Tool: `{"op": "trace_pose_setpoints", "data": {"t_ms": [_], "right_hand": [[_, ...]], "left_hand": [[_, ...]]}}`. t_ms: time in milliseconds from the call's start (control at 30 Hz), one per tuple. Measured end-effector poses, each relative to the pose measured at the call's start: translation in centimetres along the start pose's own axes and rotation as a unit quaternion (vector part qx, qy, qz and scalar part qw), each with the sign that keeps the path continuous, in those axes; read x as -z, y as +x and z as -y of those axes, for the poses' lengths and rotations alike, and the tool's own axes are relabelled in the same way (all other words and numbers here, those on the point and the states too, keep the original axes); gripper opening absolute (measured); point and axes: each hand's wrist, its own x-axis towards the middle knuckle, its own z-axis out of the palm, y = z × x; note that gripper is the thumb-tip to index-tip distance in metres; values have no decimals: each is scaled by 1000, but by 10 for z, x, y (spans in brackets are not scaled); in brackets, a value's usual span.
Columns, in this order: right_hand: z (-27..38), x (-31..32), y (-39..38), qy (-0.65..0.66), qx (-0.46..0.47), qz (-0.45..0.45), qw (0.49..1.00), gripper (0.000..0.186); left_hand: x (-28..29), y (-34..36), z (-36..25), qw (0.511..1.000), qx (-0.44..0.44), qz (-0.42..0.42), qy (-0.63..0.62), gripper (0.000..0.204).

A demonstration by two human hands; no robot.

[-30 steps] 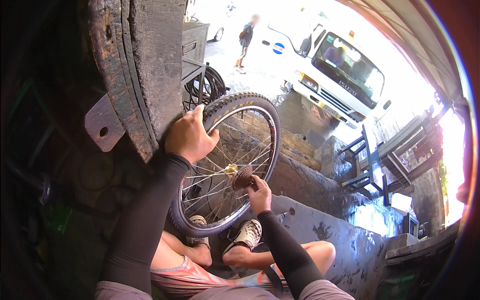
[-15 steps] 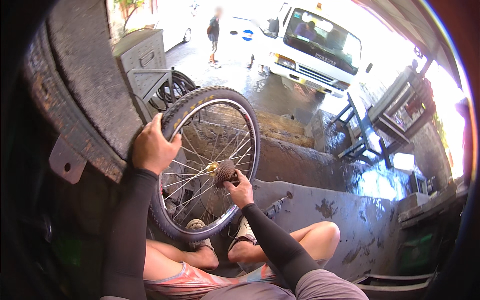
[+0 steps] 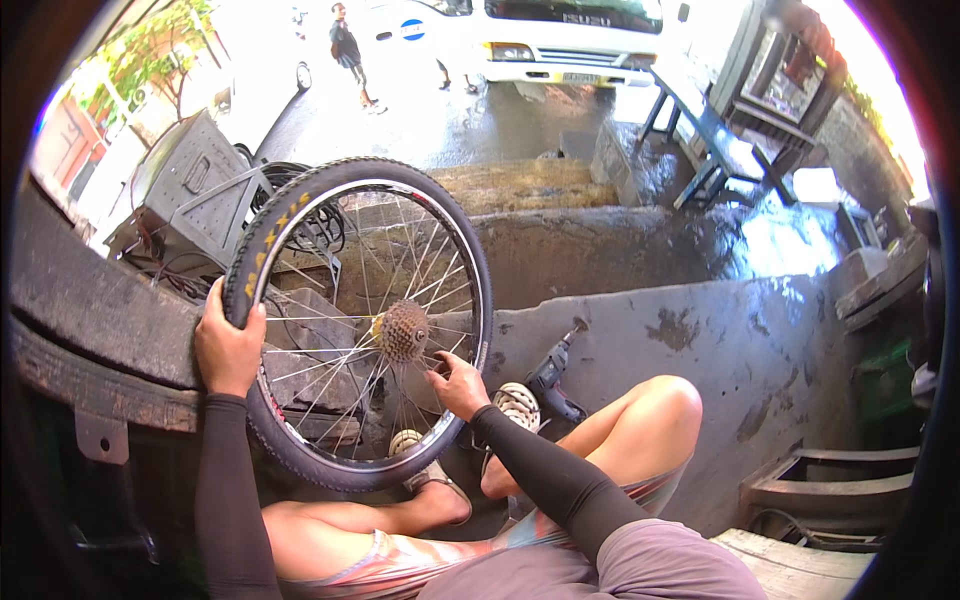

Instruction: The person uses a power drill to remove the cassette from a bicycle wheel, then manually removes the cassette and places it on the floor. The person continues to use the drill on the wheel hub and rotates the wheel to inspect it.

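Note:
A bicycle wheel (image 3: 478, 240) with a black knobbly tyre stands upright in front of me, its cogs side turned towards me. My left hand (image 3: 228, 345) grips the tyre at the left, thumb over the rim side and fingers around the outside. At the hub sits a rusty brown cassette (image 3: 404, 332). Just below and right of it, among the spokes, is my right hand (image 3: 460, 388), fingers partly spread and holding nothing I can see. Whether its fingertips touch a spoke, I cannot tell. The wheel's lower edge rests by my shoes (image 3: 518, 406).
A power drill (image 3: 553, 375) lies on the grey floor right of the wheel. Behind stand a metal box (image 3: 190, 180) with cables and a blue bench (image 3: 715, 160). A concrete step (image 3: 560, 250) crosses ahead. Farther off are a white truck (image 3: 570, 50) and a person (image 3: 345, 50).
The view has shifted, and the wheel now sits more to the left. My right hand has come off the cassette to just below it, while my left hand keeps its grip on the tyre.

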Motion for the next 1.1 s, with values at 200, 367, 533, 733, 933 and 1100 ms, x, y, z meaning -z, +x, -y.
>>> {"op": "trace_pose_setpoints", "data": {"t_ms": [200,367,533,733,933,1100], "right_hand": [[0,-5,5,51,14,-29,998,56],[18,-4,9,130,10,-26,991,56],[24,-2,11,149,12,-19,989,59],[14,-14,18,173,9,-24,985,66],[18,-13,19,165,15,-48,985,63],[19,-16,17,155,4,-58,986,65]], "left_hand": [[-3,1,14,1000,-23,14,2,64],[4,5,30,999,-18,37,1,61],[0,7,37,998,-8,56,-6,63],[-1,10,42,997,-22,62,27,64],[2,9,40,998,-20,61,28,63],[2,9,42,998,-12,60,11,64]]}}
